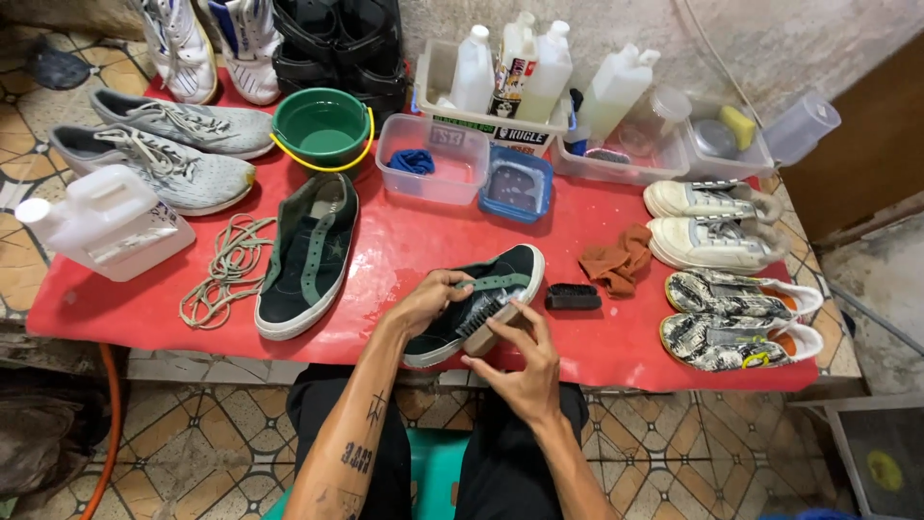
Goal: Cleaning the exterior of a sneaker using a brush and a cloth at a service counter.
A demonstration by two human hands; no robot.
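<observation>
While a wooden brush (493, 325) is gripped in the right hand (525, 371), a dark sneaker (476, 300) is clasped by the left hand (430, 299).
Bristles are pressed to the sneaker's side (above the red table (404, 241) edge); its mate (308, 255) is laid leftward; a small black brush (573, 297) and orange cloth (616, 260) are seen rightward.

I am counting ten shoes: two dark green sneakers (310, 252), two grey running shoes (159, 164), two white high-tops (214, 43), two cream sneakers (710, 221), two patterned sneakers (741, 318). I am seeing two brushes (574, 297), one green basin (322, 127), five white plastic bottles (549, 72), one orange cloth (621, 258), one bundle of laces (226, 270), and two hands (525, 371).
</observation>
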